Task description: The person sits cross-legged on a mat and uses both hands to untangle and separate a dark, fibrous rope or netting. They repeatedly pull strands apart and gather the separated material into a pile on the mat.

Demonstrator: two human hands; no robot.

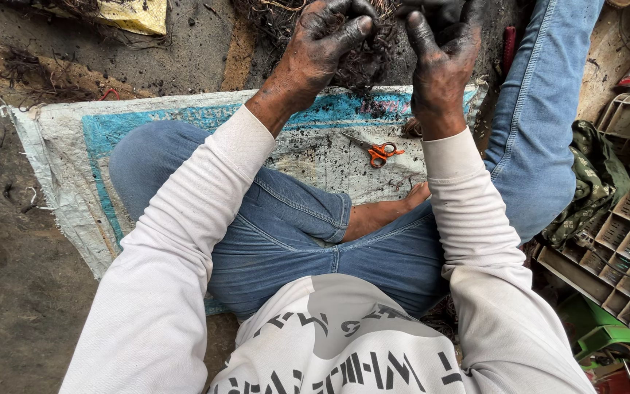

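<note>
White sleeves near | both soot-black hands far, at a tangle of burnt wire | left hand pinches strands, right hand grips beside | best pull small tufts | scissors on mat

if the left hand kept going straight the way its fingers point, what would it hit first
Probably the tangled bundle of dark thin wires its soot-blackened left hand already grips, with the blackened right hand just beyond; depth is hard to judge.
</note>
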